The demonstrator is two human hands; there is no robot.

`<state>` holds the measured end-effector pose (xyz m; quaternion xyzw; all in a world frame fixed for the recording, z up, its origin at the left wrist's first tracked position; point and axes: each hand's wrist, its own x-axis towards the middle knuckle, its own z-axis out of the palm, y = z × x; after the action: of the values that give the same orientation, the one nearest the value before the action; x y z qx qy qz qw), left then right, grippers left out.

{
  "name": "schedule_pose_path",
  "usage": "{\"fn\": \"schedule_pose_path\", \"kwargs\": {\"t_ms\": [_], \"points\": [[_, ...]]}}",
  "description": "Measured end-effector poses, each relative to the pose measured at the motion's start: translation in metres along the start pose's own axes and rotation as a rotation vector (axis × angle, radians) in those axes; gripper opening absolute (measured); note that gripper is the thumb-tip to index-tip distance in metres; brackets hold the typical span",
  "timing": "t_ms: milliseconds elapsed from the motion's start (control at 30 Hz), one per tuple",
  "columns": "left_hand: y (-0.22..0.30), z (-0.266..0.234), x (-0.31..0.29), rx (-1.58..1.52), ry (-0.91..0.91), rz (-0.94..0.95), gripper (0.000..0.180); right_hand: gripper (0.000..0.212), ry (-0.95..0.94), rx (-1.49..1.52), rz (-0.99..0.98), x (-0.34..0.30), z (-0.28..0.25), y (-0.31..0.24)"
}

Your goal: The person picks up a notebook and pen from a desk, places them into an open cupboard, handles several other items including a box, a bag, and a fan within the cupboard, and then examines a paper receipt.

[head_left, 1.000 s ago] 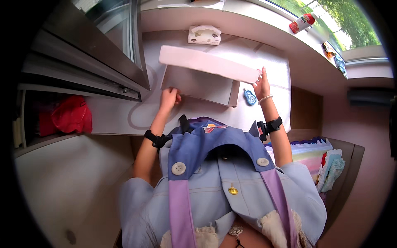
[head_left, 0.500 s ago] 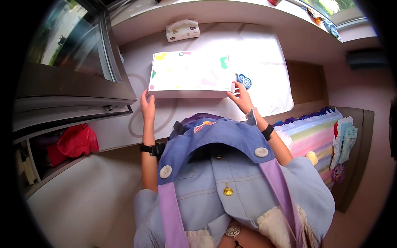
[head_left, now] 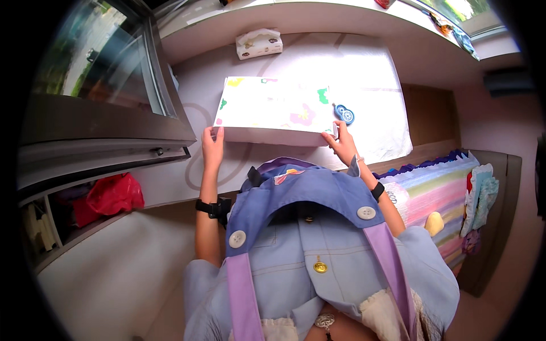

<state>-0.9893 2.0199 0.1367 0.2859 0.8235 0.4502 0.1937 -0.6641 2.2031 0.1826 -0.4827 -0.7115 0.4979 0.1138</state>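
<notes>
A flat white box with colourful shapes printed on its top (head_left: 273, 108) lies on the pale counter (head_left: 187, 108) in front of me. My left hand (head_left: 212, 142) grips its near left corner. At the near right corner my right hand (head_left: 340, 143) holds the box's edge. A small blue tape dispenser (head_left: 344, 113) sits on the counter just right of the box, above my right hand.
A white tissue pack (head_left: 259, 43) lies at the back of the counter under a raised ledge (head_left: 318, 17). An open window frame (head_left: 114, 113) stands at left, a red bag (head_left: 111, 196) below it. Striped folded cloths (head_left: 432, 193) lie at right.
The box was tilted up in my hands a second ago; it has been lowered flat onto the counter, printed side up. Both hands moved to its near corners.
</notes>
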Motion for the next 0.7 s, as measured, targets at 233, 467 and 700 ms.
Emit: {"fn": "schedule_pose_path", "kwargs": {"t_ms": [233,467,700], "points": [[0.026,0.004,0.011,0.175,0.011,0.235,0.042,0.061,0.067,0.067,-0.133,0.013,0.005,0.017],[0.019,0.024,0.035,0.138,0.007,0.244,0.050,0.059,0.299,-0.158,-0.401,0.052,0.009,0.025],[0.031,0.028,0.052,0.208,0.046,0.245,0.043,0.057,0.353,-0.180,-0.415,0.059,0.010,0.021]]}}
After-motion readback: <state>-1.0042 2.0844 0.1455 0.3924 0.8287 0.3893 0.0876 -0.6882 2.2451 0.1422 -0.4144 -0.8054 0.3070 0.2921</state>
